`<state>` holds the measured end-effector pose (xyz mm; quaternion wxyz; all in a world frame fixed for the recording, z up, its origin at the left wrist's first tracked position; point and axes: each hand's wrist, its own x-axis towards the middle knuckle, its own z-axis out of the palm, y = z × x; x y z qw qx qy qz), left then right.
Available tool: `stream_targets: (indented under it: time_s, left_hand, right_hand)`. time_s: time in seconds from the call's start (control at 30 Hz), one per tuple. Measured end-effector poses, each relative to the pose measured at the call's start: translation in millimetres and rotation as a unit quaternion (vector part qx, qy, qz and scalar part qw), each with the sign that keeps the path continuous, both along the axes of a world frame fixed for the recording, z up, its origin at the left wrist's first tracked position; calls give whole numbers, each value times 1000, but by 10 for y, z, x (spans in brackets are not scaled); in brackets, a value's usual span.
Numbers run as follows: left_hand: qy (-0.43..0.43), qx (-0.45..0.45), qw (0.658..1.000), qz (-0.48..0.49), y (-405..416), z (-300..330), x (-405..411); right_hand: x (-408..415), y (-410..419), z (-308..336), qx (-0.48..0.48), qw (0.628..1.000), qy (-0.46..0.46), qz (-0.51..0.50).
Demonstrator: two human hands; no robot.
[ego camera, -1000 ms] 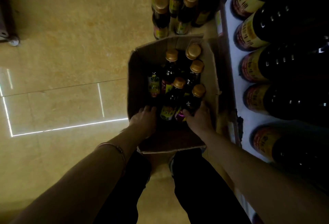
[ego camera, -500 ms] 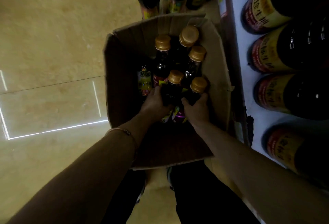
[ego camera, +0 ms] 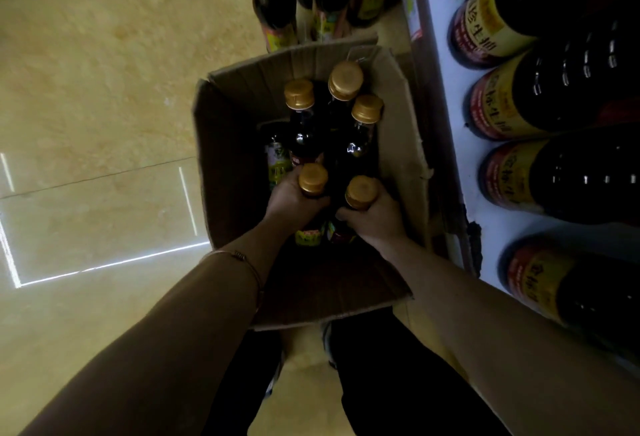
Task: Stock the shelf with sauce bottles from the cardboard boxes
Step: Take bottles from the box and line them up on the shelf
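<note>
An open cardboard box (ego camera: 228, 158) stands on the floor between my feet and the shelf. Inside are several dark sauce bottles with gold caps. My left hand (ego camera: 291, 201) grips the neck of the near-left bottle (ego camera: 312, 179). My right hand (ego camera: 375, 215) grips the neck of the near-right bottle (ego camera: 361, 192). Three more bottles (ego camera: 299, 94) stand upright behind them at the far side of the box. The lower bodies of the held bottles are mostly hidden by my hands.
A white shelf (ego camera: 450, 130) runs along the right, holding a row of large dark bottles (ego camera: 561, 92) with red and yellow labels. More gold-capped bottles (ego camera: 273, 2) stand on the floor beyond the box. Tan tiled floor (ego camera: 104, 89) lies to the left.
My left hand moved from the box's bottom up onto a bottle neck. Both hands now hold bottles higher, with the two caps showing above my fingers.
</note>
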<state>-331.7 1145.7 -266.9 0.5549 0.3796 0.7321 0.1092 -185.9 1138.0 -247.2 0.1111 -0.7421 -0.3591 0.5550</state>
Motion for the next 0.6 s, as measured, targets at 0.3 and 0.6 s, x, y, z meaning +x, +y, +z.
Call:
stream_targets:
  time_s: [0.3, 0.6]
  left_hand:
    - [-37, 1, 999, -37, -128, 1174, -189]
    - [-40, 99, 986, -131, 298, 3050, -482]
  right_hand:
    - [42, -108, 1131, 38, 999, -18, 23]
    - [-100, 202, 3268, 171, 984, -26, 37]
